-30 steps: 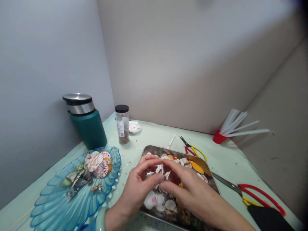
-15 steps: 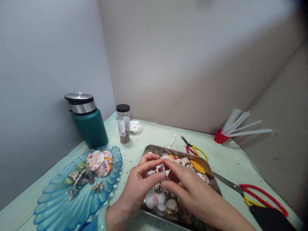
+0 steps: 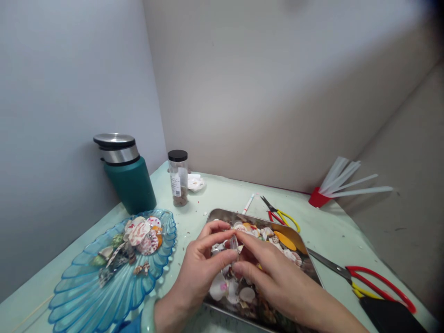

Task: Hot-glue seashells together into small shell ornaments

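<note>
Above the metal tray [image 3: 314, 266], my left hand [image 3: 203, 259] pinches a small clear, glassy piece [image 3: 234, 242] between thumb and fingers. My right hand [image 3: 268, 266] meets it from the other side, its fingertips on the same piece. The exact kind of this piece is too small to make out. Below the hands lie many seashells [image 3: 218, 286], white, orange and patterned, spread over the tray. My hands hide part of the tray's middle.
To the left is a blue scalloped dish [image 3: 79, 286] with shells [image 3: 138, 231]. Behind stand a teal bottle [image 3: 130, 185] and a black-lidded jar [image 3: 178, 180]. Small scissors [image 3: 280, 215], a pen [image 3: 249, 203], large scissors [image 3: 347, 273] and a red cup [image 3: 318, 198] of translucent sticks [image 3: 342, 178] surround the tray.
The clear piece has turned slightly between my fingertips. Both hands stay in nearly the same place over the tray.
</note>
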